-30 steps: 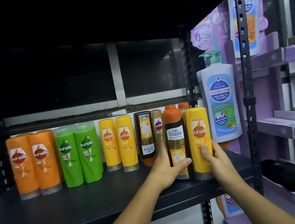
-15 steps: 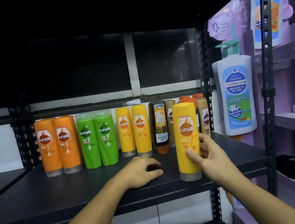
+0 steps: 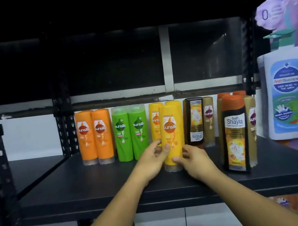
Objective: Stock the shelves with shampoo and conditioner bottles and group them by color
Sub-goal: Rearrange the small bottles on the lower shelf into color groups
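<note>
Gripping the yellow bottle [image 3: 171, 128] low on either side, fingers and thumbs curled round it, the left hand [image 3: 151, 160] and right hand [image 3: 194, 158] had brought it leftward from beside the brown bottles [image 3: 234, 133], where the right hand alone had held it a moment before. It stood upright on the shelf [image 3: 78, 186] just in front of the yellow pair [image 3: 154, 123]. It was with its colour, and probably needed only a nudge back into line.
</note>
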Demonstrator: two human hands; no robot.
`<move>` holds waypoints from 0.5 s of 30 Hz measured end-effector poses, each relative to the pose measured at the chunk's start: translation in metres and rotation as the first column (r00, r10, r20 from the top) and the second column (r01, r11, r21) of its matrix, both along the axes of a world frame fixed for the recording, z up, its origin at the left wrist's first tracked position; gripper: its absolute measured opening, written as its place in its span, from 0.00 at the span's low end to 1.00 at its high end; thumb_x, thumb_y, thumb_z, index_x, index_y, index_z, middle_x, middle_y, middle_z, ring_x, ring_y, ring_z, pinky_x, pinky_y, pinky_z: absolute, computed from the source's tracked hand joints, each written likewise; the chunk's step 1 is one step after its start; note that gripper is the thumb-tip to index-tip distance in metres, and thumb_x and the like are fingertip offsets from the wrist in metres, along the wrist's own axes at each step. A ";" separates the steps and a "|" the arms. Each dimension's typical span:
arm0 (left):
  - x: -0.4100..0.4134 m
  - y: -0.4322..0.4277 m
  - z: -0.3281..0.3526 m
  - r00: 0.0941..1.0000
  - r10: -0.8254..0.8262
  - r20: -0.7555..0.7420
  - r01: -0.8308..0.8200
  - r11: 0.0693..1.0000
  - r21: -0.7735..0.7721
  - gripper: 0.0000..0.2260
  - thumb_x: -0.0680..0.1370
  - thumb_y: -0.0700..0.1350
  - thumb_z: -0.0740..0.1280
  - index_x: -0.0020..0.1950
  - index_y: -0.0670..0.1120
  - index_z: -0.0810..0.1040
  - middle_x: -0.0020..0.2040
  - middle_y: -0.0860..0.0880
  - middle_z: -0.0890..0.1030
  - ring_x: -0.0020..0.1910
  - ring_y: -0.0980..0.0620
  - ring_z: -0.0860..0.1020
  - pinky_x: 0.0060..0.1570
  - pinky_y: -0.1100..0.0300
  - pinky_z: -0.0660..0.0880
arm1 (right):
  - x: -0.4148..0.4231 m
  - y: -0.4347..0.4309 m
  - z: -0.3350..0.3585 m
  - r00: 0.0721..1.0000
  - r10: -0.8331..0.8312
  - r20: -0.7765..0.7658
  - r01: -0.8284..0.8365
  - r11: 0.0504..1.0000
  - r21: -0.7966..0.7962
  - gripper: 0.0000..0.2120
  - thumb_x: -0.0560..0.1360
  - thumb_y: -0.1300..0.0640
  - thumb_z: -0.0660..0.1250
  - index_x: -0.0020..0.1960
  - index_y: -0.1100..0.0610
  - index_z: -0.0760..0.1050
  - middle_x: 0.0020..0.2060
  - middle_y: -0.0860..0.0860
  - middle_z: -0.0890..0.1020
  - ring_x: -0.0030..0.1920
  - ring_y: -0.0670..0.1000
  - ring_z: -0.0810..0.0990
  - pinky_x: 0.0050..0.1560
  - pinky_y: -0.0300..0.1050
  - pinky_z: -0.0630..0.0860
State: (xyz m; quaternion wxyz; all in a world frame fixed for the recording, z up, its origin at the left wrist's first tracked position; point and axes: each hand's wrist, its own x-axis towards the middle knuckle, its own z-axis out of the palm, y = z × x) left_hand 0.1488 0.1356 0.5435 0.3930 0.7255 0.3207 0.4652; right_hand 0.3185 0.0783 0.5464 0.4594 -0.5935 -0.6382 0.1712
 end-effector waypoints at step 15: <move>0.013 0.048 0.018 0.869 0.363 -0.335 -0.333 0.931 0.147 0.11 0.84 0.49 0.64 0.63 0.44 0.76 0.61 0.44 0.82 0.59 0.43 0.79 0.57 0.52 0.75 | -0.008 0.028 0.015 0.965 -0.260 0.039 0.257 0.964 0.069 0.25 0.81 0.49 0.67 0.75 0.54 0.68 0.65 0.53 0.79 0.64 0.55 0.78 0.62 0.49 0.74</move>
